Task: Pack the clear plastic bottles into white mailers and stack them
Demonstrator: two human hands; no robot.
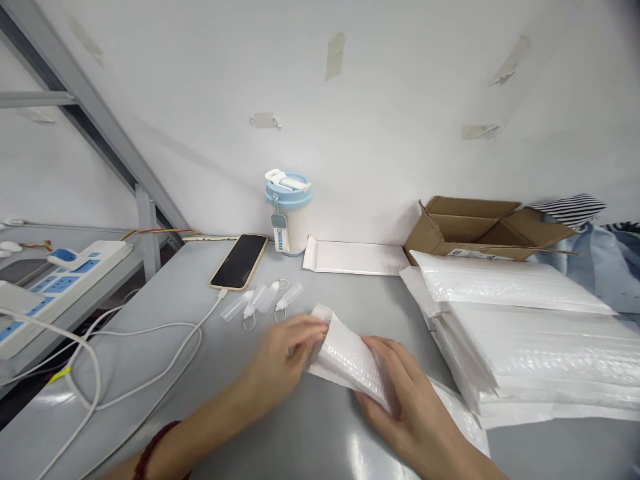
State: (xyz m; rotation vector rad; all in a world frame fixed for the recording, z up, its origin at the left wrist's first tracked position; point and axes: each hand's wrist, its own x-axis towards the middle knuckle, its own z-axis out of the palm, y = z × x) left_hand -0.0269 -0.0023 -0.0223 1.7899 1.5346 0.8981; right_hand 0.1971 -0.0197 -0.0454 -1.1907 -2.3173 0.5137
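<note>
A small white bubble mailer (353, 357) is held up at a slant over the grey table. My right hand (417, 407) grips its near right end, thumb below and fingers on top. At the far left end, by the flap, my left hand (285, 353) is slightly blurred, with its fingers bent and pinching the edge. What is inside the mailer, if anything, is hidden. Several small clear plastic dropper bottles (263, 298) lie just beyond my left hand. Another white mailer (457, 417) shows partly under my right hand.
A stack of white bubble mailers (540, 340) lies at right, before an open cardboard box (475, 230). Along the wall are a flat white packet (357, 258), a lidded blue-and-white cup (295, 217) and a charging phone (240, 261). Cables (175, 327) loop at left near a power strip (65, 287).
</note>
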